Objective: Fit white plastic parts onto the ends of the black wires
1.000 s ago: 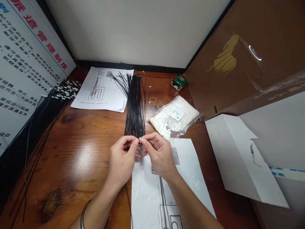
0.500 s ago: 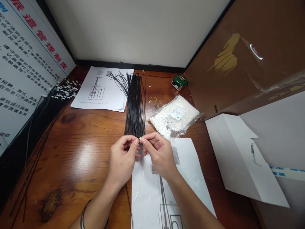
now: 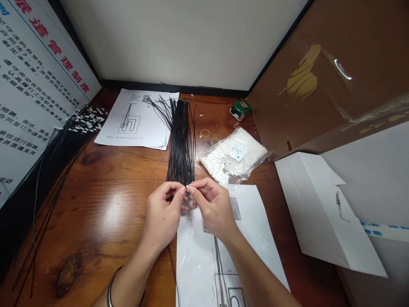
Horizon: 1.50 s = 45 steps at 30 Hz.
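Note:
Both my hands meet above the wooden table (image 3: pixel 105 204), just in front of a bundle of thin black wires (image 3: pixel 181 140). My left hand (image 3: pixel 164 213) pinches a black wire, whose tail runs down below my wrist. My right hand (image 3: pixel 212 207) pinches a tiny white connector (image 3: pixel 187 187) at the fingertips, touching the left hand's fingertips. A clear bag of small white connectors (image 3: pixel 234 155) lies just right of the bundle.
A drawing sheet (image 3: pixel 137 121) lies at the back left, another sheet (image 3: pixel 223 251) under my forearms. More black wires with white ends (image 3: pixel 76 128) lie along the left wall poster. Yellow rubber bands (image 3: pixel 205 133), a green object (image 3: pixel 241 108), a brown box (image 3: pixel 319 72) and white paper bag (image 3: pixel 322 213) stand right.

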Tool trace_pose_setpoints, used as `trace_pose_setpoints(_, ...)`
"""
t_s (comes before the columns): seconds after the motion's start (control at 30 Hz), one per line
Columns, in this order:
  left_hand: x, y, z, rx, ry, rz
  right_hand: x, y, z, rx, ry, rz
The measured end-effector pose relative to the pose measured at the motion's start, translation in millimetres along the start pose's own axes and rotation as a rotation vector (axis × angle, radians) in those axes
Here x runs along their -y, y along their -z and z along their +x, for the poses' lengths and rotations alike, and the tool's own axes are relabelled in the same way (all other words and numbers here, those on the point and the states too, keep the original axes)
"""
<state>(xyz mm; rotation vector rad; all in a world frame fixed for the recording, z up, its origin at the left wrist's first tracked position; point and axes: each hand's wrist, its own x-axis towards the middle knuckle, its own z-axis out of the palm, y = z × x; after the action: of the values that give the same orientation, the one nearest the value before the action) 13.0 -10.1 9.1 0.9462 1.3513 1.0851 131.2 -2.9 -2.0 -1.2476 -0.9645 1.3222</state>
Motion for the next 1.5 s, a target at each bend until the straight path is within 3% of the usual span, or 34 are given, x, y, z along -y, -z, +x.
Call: trace_pose_setpoints(1.5, 2.3, -1.8, 1.1, -0.008, -0.041, -0.015, -2.0, 2.0, 2.3, 0.012, 0.055, 0.042)
